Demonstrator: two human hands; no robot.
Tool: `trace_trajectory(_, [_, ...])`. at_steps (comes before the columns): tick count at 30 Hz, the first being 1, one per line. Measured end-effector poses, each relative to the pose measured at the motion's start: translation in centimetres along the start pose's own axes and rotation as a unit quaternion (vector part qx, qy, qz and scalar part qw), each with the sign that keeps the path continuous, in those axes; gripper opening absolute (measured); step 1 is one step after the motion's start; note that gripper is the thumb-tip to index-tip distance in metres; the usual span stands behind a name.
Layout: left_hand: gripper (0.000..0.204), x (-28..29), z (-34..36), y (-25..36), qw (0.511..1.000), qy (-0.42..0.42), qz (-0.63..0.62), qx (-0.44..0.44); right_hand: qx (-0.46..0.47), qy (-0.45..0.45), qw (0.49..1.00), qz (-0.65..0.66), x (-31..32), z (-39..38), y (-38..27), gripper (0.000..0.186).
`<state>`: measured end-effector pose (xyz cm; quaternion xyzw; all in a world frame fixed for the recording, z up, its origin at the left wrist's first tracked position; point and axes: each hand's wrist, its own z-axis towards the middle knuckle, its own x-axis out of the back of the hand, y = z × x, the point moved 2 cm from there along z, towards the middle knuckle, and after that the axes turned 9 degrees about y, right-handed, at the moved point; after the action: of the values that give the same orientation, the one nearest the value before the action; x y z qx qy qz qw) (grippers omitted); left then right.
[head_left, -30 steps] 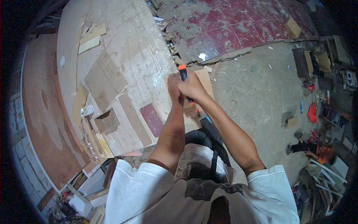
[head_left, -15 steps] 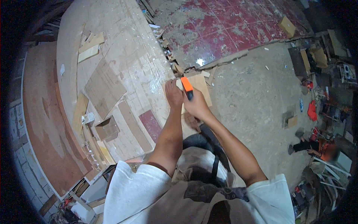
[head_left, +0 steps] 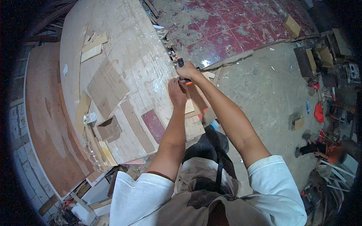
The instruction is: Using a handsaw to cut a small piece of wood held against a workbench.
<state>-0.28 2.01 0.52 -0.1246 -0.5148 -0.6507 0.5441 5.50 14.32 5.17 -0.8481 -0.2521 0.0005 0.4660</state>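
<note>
My right hand (head_left: 186,71) is closed around an orange-and-black handled tool (head_left: 180,61). Its black end sticks out above the fist, and a black-and-orange part shows below it. Whatever working part it has is hidden, so its kind is unclear. Just below and left, my left hand (head_left: 177,90) holds down a pale wooden board (head_left: 189,107) at the right edge of the workbench. The fingertips lie near the tool's lower end; I cannot tell whether they touch it.
The workbench (head_left: 139,56) carries a brown flat panel (head_left: 107,88), a dark red piece (head_left: 153,125), an open box (head_left: 109,129) and wood strips. Concrete floor (head_left: 249,94) lies to the right. Another person (head_left: 318,148) is at the far right among scraps.
My right hand has moved up, away from me, with the tool, which has turned in view. My left hand has stayed nearly in place, and more of the pale board shows.
</note>
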Motion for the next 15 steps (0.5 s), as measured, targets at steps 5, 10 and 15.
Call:
trace_trajectory(5, [0.025,-0.1,-0.5,-0.4,0.999,0.022,-0.044,0.002,-0.010,0.021,1.000,-0.002,-0.2,-0.9,0.0,0.005])
trace_trajectory(10, [0.027,-1.5,-2.0,-4.0,0.891,0.097,-0.392,0.207,0.147,0.021,0.989,0.024,-1.9,-5.3,0.0,0.003])
trace_trajectory(15, [0.040,-1.5,-1.4,-4.6,0.979,0.035,-0.170,0.106,0.146,0.035,0.988,0.038,-2.4,-6.6,0.8,0.025])
